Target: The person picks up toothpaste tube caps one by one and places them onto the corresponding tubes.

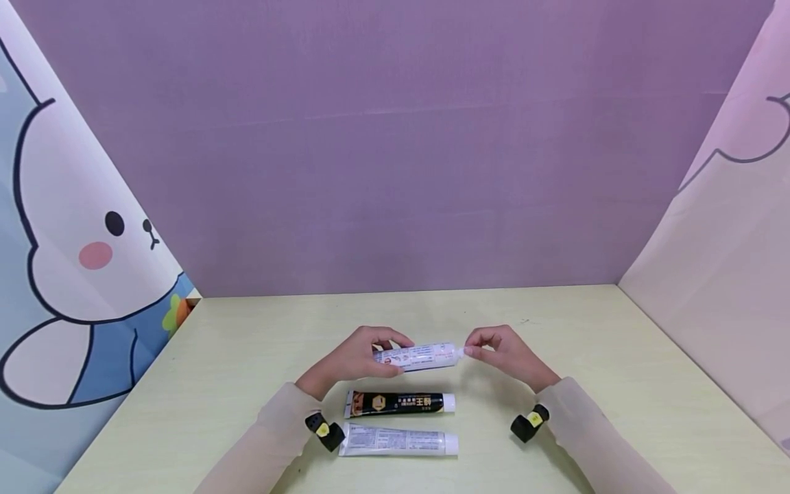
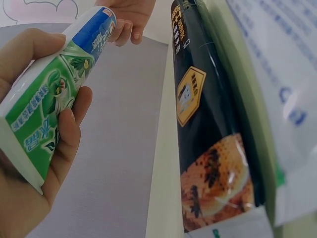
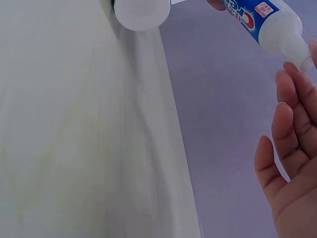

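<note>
My left hand (image 1: pixel 364 353) grips a toothpaste tube (image 1: pixel 426 357) by its flat end and holds it above the table. In the left wrist view this toothpaste tube (image 2: pixel 67 74) shows a green and blue printed face, with the left thumb on one side and fingers beneath. The narrow whitish tip (image 3: pixel 296 48) of the tube points to the right. At that tip, the thumb and index finger of my right hand (image 1: pixel 506 353) pinch the end, while its other fingers are bent loosely. Whether a small cap sits between those fingertips cannot be made out.
Nearer me on the pale table (image 1: pixel 617 412) lie a black toothpaste tube (image 1: pixel 398 403) and a white toothpaste tube (image 1: pixel 395 440), roughly parallel, white caps to the right. A purple panel (image 1: pixel 401 171) stands at the back, with printed panels at both sides.
</note>
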